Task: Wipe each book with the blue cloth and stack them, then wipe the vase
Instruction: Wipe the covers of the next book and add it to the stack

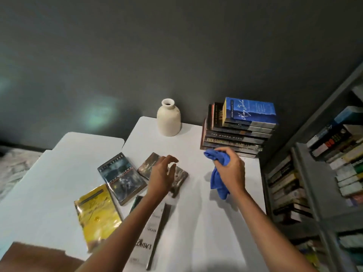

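Observation:
My right hand (231,169) grips the blue cloth (218,173), which hangs above the white table (196,213) just in front of the stack of books (239,126) at the back right. My left hand (163,173) hovers with relaxed fingers over a dark brown book (149,163) lying flat mid-table. Left of it lies a grey-blue book (121,177), and nearer me a yellow book (96,214). A white book (149,232) lies partly under my left forearm. The cream vase (169,118) stands upright at the back of the table.
A grey bookshelf (314,183) crammed with books stands close on the right. A dark grey wall (176,46) runs behind the table. A second white table surface (59,163) adjoins on the left.

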Demonstrator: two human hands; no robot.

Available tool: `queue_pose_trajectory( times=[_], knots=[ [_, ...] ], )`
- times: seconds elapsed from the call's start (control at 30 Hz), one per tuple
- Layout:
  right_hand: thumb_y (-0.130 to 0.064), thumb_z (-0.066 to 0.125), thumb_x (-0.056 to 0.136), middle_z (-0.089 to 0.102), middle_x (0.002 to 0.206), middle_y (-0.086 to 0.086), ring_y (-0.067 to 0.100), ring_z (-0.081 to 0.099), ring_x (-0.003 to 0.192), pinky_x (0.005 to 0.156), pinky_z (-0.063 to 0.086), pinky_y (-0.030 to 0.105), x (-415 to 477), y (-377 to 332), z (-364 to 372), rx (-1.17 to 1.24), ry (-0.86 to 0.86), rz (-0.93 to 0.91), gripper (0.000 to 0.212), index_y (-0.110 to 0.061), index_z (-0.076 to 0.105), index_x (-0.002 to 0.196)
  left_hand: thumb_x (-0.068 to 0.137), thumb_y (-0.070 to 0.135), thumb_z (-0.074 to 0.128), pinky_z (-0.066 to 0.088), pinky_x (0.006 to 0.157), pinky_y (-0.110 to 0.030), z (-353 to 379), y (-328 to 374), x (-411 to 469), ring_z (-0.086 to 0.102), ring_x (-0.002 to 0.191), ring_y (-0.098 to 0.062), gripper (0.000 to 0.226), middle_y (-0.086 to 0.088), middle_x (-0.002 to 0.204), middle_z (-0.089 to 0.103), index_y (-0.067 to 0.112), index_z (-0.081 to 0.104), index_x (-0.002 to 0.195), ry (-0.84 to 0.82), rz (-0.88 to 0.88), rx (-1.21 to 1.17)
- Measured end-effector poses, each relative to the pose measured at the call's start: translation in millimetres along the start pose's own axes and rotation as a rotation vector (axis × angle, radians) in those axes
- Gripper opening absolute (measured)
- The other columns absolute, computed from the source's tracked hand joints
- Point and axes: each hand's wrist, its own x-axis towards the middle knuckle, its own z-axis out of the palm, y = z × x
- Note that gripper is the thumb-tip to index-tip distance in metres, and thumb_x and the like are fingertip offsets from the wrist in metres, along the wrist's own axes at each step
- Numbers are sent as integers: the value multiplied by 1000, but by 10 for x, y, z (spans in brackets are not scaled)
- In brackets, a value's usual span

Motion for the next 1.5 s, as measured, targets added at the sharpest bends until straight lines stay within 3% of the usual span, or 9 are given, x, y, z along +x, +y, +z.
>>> queue_pose_trajectory(
  times=[0.13,0.23,0.43,0.63,0.77,1.0,1.17,1.4,1.5],
  knots=[
    [-12,71,81,67,95,-9,10,61,83,60,40,11,-371,-197,390,5,-218,39,23,-29,61,93,93,4,59,57,73,-30,-469,-386,-246,66,82,-16,15,0,100,70,9,69,103,99,-131,-5],
    [-18,74,80,69,100,-1,15,62,91,66,40,18,-617,-275,744,3,-364,125,21,-17,68,100,92,3,59,45,67,-13,-785,-706,-350,65,83,-15,15,0,95,69,5,70,103,142,-247,31],
    [-16,75,80,65,95,6,17,60,88,58,37,15,-910,-524,1371,82,-523,406,23,-5,68,98,90,-2,58,47,81,-31,-1305,-1437,-362,67,91,-32,15,-19,97,71,-1,69,100,179,-411,66],
    [-16,73,80,66,101,11,22,61,86,79,52,33,-907,-729,1851,238,-469,675,18,-13,59,91,98,8,51,39,94,-42,-1555,-2114,-35,54,111,-44,25,-31,116,60,-10,57,115,-9,-560,182],
    [-14,71,82,61,96,5,21,60,91,85,50,31,-884,-787,2022,287,-446,767,20,-20,54,90,103,27,43,35,101,-42,-1572,-2288,230,47,123,-45,44,-33,128,53,-10,53,125,-144,-640,160],
    [-19,76,79,68,106,12,27,66,96,90,53,39,-916,-766,2196,350,-311,876,25,-10,63,97,101,55,33,54,89,-45,-1544,-2312,574,65,93,-35,66,-26,101,68,1,68,86,-379,-737,-211],
    [-16,73,82,67,93,8,24,66,86,82,54,34,-896,-791,2184,442,-285,855,14,-14,63,92,97,64,25,58,65,-32,-1647,-2175,646,69,88,-25,69,-15,101,70,10,66,104,-500,-660,-224],
    [-18,72,83,70,92,10,18,65,75,68,52,25,-676,-1005,1903,467,-246,720,21,-8,67,101,91,66,14,57,85,-35,-1846,-1832,565,71,98,-15,70,0,108,74,24,61,122,-506,-515,-499],
    [-17,71,84,70,89,3,14,65,77,71,52,23,-628,-1040,1706,443,-213,626,18,-12,67,101,94,66,11,56,71,-27,-1834,-1653,550,73,92,-17,69,2,98,77,28,65,113,-525,-594,-573]
  ],
)
